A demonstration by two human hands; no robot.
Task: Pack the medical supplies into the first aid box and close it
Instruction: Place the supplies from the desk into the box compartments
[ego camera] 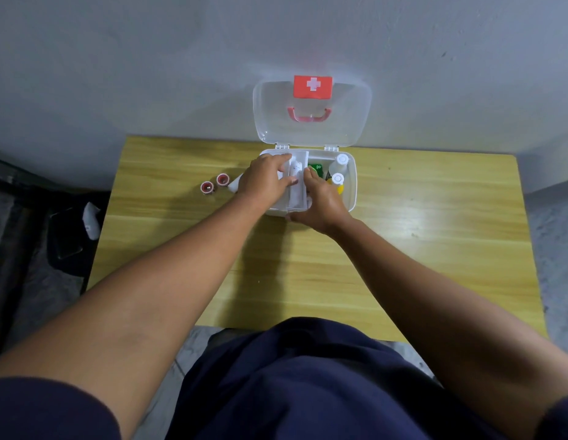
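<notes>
White flat packet (296, 182) sat in the open first aid box (351, 188) on the wooden table (403, 249); I pinched it with left hand (263, 181) and right hand (321, 201), judging it best pressed level beside the bottles (340, 168).

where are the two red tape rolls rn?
Head view: the two red tape rolls lie outside the first aid box, on the wooden table to its left, just beyond the left hand.
</notes>
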